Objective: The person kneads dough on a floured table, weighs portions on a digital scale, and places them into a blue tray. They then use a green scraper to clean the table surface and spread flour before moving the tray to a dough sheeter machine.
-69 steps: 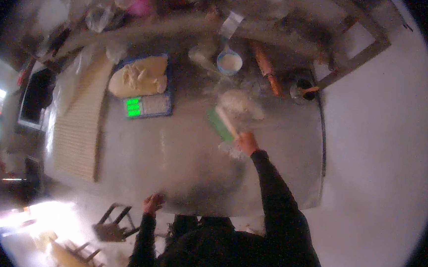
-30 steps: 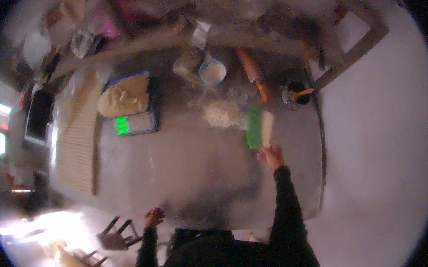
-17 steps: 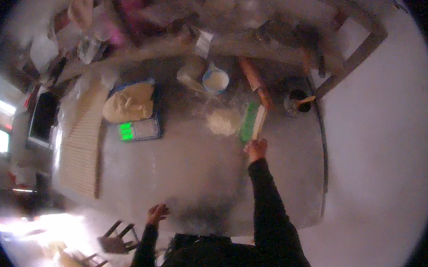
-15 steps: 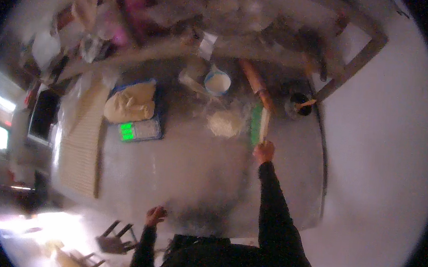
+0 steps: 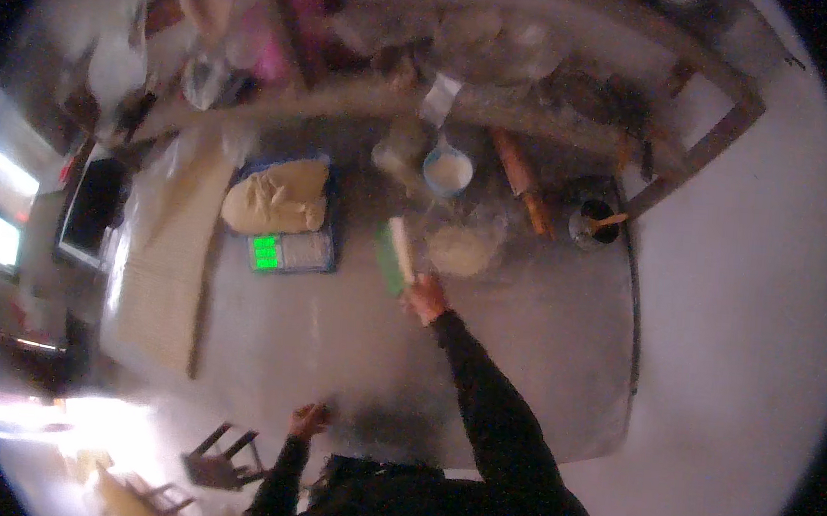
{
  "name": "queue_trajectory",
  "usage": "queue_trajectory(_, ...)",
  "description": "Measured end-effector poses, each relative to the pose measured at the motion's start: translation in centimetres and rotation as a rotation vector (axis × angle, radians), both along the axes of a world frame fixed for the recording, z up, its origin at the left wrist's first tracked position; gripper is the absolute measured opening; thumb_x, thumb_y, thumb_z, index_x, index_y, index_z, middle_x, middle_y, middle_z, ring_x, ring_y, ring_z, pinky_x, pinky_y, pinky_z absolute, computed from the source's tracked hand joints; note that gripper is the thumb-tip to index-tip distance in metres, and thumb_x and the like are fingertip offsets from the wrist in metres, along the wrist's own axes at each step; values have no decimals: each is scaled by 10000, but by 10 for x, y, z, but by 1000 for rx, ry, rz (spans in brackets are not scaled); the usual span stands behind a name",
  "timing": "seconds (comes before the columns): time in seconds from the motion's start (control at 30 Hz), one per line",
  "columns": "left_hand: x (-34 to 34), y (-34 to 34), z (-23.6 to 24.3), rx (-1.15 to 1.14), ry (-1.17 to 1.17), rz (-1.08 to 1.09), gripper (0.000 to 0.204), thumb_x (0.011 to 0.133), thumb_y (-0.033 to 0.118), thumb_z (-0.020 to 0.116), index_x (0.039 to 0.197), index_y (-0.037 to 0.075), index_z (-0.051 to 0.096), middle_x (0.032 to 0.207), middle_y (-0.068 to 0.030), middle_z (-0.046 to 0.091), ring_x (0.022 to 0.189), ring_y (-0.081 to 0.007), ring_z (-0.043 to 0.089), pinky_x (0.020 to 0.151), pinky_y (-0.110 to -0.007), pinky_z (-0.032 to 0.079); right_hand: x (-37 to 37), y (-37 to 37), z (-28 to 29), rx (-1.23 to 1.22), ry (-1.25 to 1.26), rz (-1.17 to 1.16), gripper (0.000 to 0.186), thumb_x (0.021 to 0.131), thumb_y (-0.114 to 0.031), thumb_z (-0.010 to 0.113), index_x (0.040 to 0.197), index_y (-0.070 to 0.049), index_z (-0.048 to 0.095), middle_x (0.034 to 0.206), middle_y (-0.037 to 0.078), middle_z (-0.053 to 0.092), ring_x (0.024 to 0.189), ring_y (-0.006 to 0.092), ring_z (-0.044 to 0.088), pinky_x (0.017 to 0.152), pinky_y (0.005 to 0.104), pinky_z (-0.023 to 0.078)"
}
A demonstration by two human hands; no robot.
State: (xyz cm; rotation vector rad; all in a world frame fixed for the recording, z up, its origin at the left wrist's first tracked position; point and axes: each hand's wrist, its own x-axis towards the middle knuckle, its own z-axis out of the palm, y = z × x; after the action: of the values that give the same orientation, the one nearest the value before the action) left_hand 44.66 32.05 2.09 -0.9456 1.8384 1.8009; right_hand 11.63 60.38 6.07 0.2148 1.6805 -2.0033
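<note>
My right hand grips the end of a bench brush with a pale wooden back and green bristles, blurred by motion, over the middle of the table. Just right of the brush lies a low heap of pale flour. Near the table's front edge, my left hand hangs with loosely bent fingers apart and nothing visible in it. A large slab of dough rests on a digital scale with a lit green display, on the left.
Behind the flour stand a bowl of white contents and a rolling pin. A dark pot with a pale-handled tool sits at the right. A ridged board lies left, partly under plastic. A loaded shelf spans the back.
My right hand has swept the brush leftward, from the right of the flour to its left. My left hand has shifted slightly right. The whole view has turned a little.
</note>
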Motion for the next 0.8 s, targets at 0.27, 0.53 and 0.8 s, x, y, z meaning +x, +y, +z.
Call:
queue_trajectory(0.27,-38,-46,-22,282,49,21,342,863,330,569,1033,35,597,916,-101,651,783,-219,654,567,-333,507,-75,53,-74,339,90,-137,131,772,-24,551,869,19,475,642,114,523,506,215,545,397,350,442)
queue_trajectory(0.53,-35,-97,-30,92,159,-30,320,842,317,597,968,23,601,878,-114,642,725,-246,646,568,-328,521,-7,98,57,50,-70,-617,190,828,-202,586,882,-21,565,650,52,550,549,156,546,470,276,431)
queue_trajectory(0.8,-75,-107,0,237,7,158,351,850,314,585,969,-17,597,835,-104,648,687,-201,637,546,-290,504,2,162,34,354,233,-583,243,846,-304,583,811,-65,557,649,40,555,546,145,522,478,285,405)
